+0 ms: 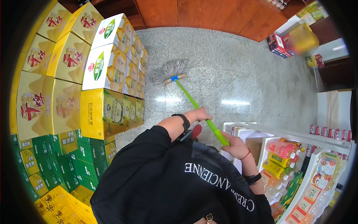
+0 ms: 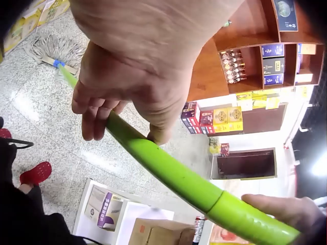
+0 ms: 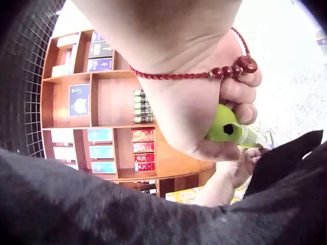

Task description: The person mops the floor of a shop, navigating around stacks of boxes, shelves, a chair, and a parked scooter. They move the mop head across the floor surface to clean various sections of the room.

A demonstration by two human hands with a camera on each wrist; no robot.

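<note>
A string mop with a green handle (image 1: pixel 189 98) slants across the floor ahead of me. Its grey strands (image 1: pixel 175 69) lie spread on the tiles, joined to the handle by a blue clamp (image 1: pixel 174 78). My left hand (image 1: pixel 200 114) grips the handle partway down; in the left wrist view the fingers (image 2: pixel 94 120) bend round it and the thumb lies along it. Higher up, my right hand (image 1: pixel 236 148), with a red beaded bracelet (image 3: pixel 225 72), holds the end of the handle. Its fingers curl round the rounded green tip (image 3: pixel 223 122) in the right wrist view.
Stacked drink cartons (image 1: pixel 106 63) stand on the left, with green cases (image 1: pixel 89 156) below. White shelving (image 1: pixel 268 131) holding bottles (image 1: pixel 281 149) is close on my right. A wooden counter (image 1: pixel 209 16) spans the far side, with boxes (image 1: pixel 278 45) at the far right.
</note>
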